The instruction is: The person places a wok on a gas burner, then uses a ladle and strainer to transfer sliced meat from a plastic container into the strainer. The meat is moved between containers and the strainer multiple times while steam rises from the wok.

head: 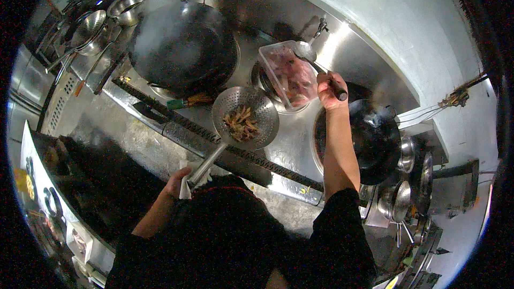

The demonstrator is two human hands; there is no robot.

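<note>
My left hand grips the tubular metal handle of a perforated strainer, with a white cloth between palm and handle. Browned strips of food lie in the strainer's bowl, which hangs over the front of the steel range. In my right hand is a wok ladle with a dark grip. Its metal head is at the far rim of a clear plastic tub. Pinkish pieces, apparently raw meat, fill much of the tub, which sits on a round metal vessel.
Steam rises over a large black wok at the left. Another dark wok stands right of my forearm. A bamboo brush lies by the strainer. Metal bowls and strainers crowd the left side. A tap projects from the back wall.
</note>
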